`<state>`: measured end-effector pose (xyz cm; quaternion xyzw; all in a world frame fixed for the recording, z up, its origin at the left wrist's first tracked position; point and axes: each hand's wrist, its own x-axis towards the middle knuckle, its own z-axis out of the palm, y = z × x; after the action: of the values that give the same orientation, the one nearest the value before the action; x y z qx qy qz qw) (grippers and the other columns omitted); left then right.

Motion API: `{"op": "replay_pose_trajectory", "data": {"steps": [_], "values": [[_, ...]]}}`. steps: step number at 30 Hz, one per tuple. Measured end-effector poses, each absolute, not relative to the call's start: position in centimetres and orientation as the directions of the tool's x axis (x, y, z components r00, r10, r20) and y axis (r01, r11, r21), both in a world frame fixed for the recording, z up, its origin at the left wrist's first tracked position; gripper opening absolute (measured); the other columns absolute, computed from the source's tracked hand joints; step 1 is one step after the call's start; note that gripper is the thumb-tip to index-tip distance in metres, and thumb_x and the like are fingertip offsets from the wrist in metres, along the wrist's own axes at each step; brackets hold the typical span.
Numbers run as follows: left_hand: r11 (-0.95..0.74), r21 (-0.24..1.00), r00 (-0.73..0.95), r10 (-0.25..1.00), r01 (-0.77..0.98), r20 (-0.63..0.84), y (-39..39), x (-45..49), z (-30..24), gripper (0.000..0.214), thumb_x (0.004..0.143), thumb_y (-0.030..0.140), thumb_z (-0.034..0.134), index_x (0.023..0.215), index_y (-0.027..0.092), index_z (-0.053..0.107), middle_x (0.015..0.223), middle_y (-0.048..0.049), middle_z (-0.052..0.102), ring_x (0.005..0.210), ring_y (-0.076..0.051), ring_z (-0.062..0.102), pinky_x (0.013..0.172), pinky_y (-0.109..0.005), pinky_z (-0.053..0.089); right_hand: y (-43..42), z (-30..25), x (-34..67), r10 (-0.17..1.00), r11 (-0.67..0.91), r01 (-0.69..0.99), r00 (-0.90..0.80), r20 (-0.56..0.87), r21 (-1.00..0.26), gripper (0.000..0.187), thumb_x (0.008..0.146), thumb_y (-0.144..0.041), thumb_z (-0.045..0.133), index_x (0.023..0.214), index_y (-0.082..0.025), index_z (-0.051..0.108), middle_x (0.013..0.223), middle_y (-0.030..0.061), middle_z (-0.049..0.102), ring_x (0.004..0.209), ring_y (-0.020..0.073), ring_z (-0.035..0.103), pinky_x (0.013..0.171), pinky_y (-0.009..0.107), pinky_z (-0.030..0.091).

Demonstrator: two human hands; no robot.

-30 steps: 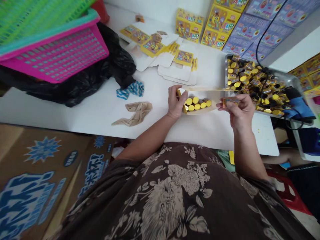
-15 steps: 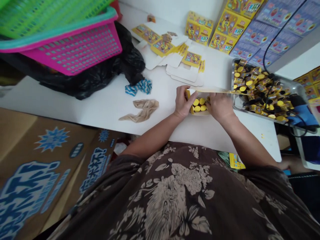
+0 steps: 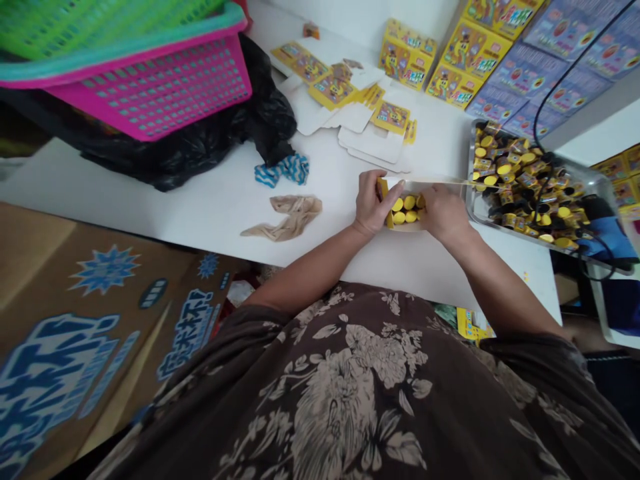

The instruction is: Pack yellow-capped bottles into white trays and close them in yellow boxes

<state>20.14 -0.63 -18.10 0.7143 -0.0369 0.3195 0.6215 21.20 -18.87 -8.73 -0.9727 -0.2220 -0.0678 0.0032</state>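
An open cardboard box [image 3: 406, 227], yellow at its left end and pale inside, is on the white table in front of me. Several small cups with round yellow lids [image 3: 404, 210] stand in rows in it. My left hand [image 3: 373, 203] grips the box's left end, thumb over the inside edge. My right hand [image 3: 444, 210] reaches into the right part, its fingers curled against the yellow-lidded cups there. Its fingertips are mostly hidden, so the exact grip is unclear. A metal tray [image 3: 471, 200] of loose, similar cups [image 3: 525, 177] lies to the right.
Flattened yellow-and-white cartons [image 3: 373, 150] lie behind the box. Closed yellow boxes [image 3: 407, 57] and purple boxes [image 3: 545, 73] are stacked at the back. A black cable [image 3: 536, 120] hangs over the tray. Left are a pink basket [image 3: 175, 93], black plastic bag [image 3: 200, 157] and beige cloth [image 3: 293, 217].
More yellow lids show in the box, and my right hand has shifted slightly within its right side. My left hand keeps its hold. The whole view has shifted a little.
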Motion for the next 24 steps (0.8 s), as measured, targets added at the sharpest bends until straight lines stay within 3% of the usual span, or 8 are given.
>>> {"op": "replay_pose_trajectory", "data": {"steps": [3, 7, 9, 11, 13, 16, 19, 24], "values": [[-0.228, 0.87, 0.792, 0.361, -0.437, 0.492, -0.4, 20.2, -18.0, 0.069, 0.094, 0.094, 0.056, 0.118, 0.03, 0.062, 0.115, -0.0062, 0.063, 0.107, -0.023, 0.067, 0.096, -0.042, 0.06, -20.0, -8.0, 19.8, 0.482, -0.855, 0.509, 0.852, 0.203, -0.105, 0.027, 0.085, -0.016, 0.062, 0.108, -0.02, 0.075, 0.109, 0.0157, 0.076, 0.096, 0.0311, 0.069, 0.081, 0.043, 0.058], [-0.23, 0.889, 0.788, 0.412, -0.396, 0.457, -0.1, 20.3, -17.8, 0.074, 0.09, 0.098, 0.056, 0.117, 0.029, 0.064, 0.113, -0.0051, 0.062, 0.108, -0.023, 0.066, 0.098, -0.042, 0.06, -22.8, -6.8, 17.5, 0.58, -0.645, 0.703, 0.706, 0.407, -0.3, 0.014, 0.097, -0.029, 0.06, 0.089, -0.024, 0.071, 0.084, 0.0053, 0.071, 0.076, 0.0216, 0.066, 0.074, 0.037, 0.056], [-0.216, 0.902, 0.784, 0.445, -0.374, 0.432, 0.1, 20.3, -17.7, 0.076, 0.089, 0.099, 0.055, 0.114, 0.028, 0.064, 0.111, -0.0056, 0.061, 0.106, -0.023, 0.065, 0.098, -0.043, 0.06, -24.8, -6.4, 17.9, 0.454, -0.656, 0.676, 0.709, 0.539, -0.336, 0.023, 0.1, -0.033, 0.058, 0.08, -0.025, 0.064, 0.075, 0.0026, 0.064, 0.071, 0.0202, 0.062, 0.072, 0.037, 0.054], [-0.192, 0.906, 0.782, 0.459, -0.376, 0.422, 0.2, 20.3, -17.6, 0.076, 0.088, 0.1, 0.056, 0.111, 0.028, 0.065, 0.109, -0.0063, 0.061, 0.105, -0.024, 0.064, 0.097, -0.044, 0.06, -26.8, -6.2, 20.1, 0.207, -0.777, 0.51, 0.762, 0.614, -0.37, 0.025, 0.102, -0.033, 0.054, 0.079, -0.026, 0.06, 0.077, 0.0029, 0.062, 0.075, 0.0214, 0.061, 0.075, 0.039, 0.053], [-0.171, 0.905, 0.785, 0.452, -0.39, 0.424, 0.3, 20.3, -17.6, 0.077, 0.087, 0.101, 0.057, 0.111, 0.029, 0.065, 0.111, -0.0064, 0.062, 0.106, -0.024, 0.064, 0.099, -0.044, 0.059, -28.5, -6.0, 23.6, 0.02, -0.893, 0.265, 0.831, 0.555, -0.364, 0.019, 0.101, -0.027, 0.054, 0.083, -0.025, 0.061, 0.087, 0.0059, 0.066, 0.087, 0.0237, 0.063, 0.083, 0.041, 0.054], [-0.165, 0.905, 0.796, 0.432, -0.392, 0.424, 0.4, 20.3, -17.7, 0.075, 0.087, 0.1, 0.058, 0.114, 0.03, 0.065, 0.112, -0.006, 0.062, 0.108, -0.025, 0.064, 0.099, -0.044, 0.058, -29.5, -5.5, 29.3, -0.002, -0.992, 0.037, 0.951, 0.308, -0.122, 0.013, 0.095, -0.013, 0.06, 0.103, -0.018, 0.07, 0.118, 0.0168, 0.07, 0.111, 0.0287, 0.06, 0.098, 0.045, 0.051], [-0.179, 0.902, 0.804, 0.411, -0.393, 0.431, 0.5, 20.3, -17.7, 0.074, 0.089, 0.099, 0.057, 0.115, 0.03, 0.064, 0.114, -0.0067, 0.063, 0.109, -0.026, 0.065, 0.099, -0.044, 0.058, -28.8, -5.4, 32.9, 0.088, -0.994, 0.08, 0.99, 0.114, 0.075, 0.028, 0.093, -0.002, 0.06, 0.119, -0.008, 0.07, 0.133, 0.0259, 0.066, 0.127, 0.0329, 0.055, 0.105, 0.047, 0.047], [-0.186, 0.904, 0.823, 0.373, -0.385, 0.428, 0.6, 20.3, -17.6, 0.078, 0.087, 0.101, 0.056, 0.117, 0.03, 0.064, 0.116, -0.0076, 0.064, 0.108, -0.025, 0.066, 0.097, -0.043, 0.059, -27.5, -6.0, 34.5, 0.118, -0.991, 0.113, 0.99, 0.071, 0.073, 0.016, 0.091, -0.001, 0.069, 0.106, -0.004, 0.071, 0.129, 0.0309, 0.068, 0.13, 0.0384, 0.06, 0.103, 0.05, 0.049]]}}
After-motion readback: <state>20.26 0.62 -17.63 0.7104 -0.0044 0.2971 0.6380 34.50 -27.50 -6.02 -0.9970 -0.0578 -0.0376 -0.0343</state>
